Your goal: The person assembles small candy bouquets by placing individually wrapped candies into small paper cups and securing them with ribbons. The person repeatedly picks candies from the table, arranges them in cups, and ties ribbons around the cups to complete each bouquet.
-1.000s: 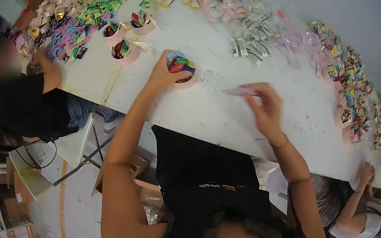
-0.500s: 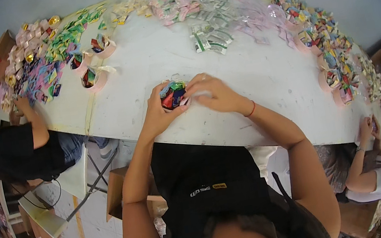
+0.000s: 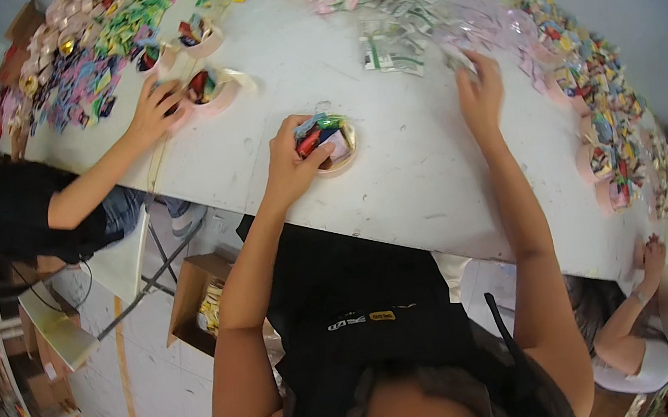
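1. Far left of the held tub [image 3: 339,169], a co-worker [image 3: 10,207] fades into the dark rim, head blurred.
2. Beyond and left of the held tub, purple packets [image 3: 79,90] overlap too thickly to separate.
3. Nearer the held tub on that side, the co-worker's hand [image 3: 155,113] covers most of a pink tub [image 3: 178,119]; its grip is unclear. Three more tubs [image 3: 223,101] stand close by.
4. The left hand [image 3: 289,161] grasps the held tub's left side, thumb over the mixed packets [image 3: 326,138]; some fingers are hidden.
5. Right of the held tub and beyond it, the right hand [image 3: 480,94] has bent fingers near a blurred pale packet [image 3: 457,59]; whether it is gripped, I cannot tell.
6. Well right of the held tub, filled tubs [image 3: 614,197] partly hide one another.
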Demonstrator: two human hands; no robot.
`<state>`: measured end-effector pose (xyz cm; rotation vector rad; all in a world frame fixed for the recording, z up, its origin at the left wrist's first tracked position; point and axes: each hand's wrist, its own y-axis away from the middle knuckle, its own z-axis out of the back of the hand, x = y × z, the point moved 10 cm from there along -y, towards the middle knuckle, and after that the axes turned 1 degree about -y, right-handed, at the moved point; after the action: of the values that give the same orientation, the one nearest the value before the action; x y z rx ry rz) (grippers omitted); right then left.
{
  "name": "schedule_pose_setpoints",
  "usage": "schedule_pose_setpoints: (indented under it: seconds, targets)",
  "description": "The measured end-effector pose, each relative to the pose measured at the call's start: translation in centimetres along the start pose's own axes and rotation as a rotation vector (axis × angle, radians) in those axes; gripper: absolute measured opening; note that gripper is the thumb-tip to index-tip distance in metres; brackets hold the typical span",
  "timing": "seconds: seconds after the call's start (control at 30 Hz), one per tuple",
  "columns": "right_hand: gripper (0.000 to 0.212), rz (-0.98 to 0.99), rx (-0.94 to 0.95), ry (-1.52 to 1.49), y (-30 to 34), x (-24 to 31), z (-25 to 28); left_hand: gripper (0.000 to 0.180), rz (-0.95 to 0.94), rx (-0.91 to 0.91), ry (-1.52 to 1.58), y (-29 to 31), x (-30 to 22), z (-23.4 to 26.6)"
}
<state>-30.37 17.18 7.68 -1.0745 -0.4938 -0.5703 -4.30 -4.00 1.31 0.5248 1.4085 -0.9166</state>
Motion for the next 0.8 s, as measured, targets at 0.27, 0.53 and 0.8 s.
schedule_pose_setpoints:
  seconds: [0.27,0.53,0.8]
  targets:
    - [0.022,0.108,0.642,-0.367,7.0,15.1,-7.5,0.037,-0.018,0.036,-0.089,-0.7,0.9,0.0]
    - [0.022,0.253,0.909,-0.194,7.1,17.1,-10.3,0.039,-0.062,0.055,-0.152,-0.6,-0.3,0.3]
    - [0.022,0.291,0.888,-0.209,8.4,18.0,-11.5,0.045,0.121,0.126,0.121,-0.2,2.6,0.4]
